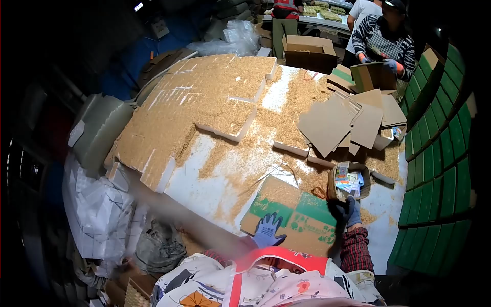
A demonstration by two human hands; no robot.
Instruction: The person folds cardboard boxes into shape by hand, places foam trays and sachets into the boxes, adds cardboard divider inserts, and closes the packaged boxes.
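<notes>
My left hand (268, 231), in a grey-blue glove, lies flat with fingers spread on a brown cardboard carton (313, 231) with green printed panels. My right hand (352, 211), gloved too, is at the near rim of a small open container (332, 185). Its fingers point toward the inside, and shadow hides how far they are bent. Inside the container lie colourful printed slips or packets (347, 180). The carton sits on the white tabletop in front of me, just left of that container.
Trays covered in golden grain-like bits (204, 97) fill the table's left and back. Loose cardboard sheets (327, 123) lie at right. Green cartons (434, 169) are stacked along the right side. A co-worker (386, 41) holds an open box (376, 77). Plastic-wrapped white bundles (97, 204) stand at left.
</notes>
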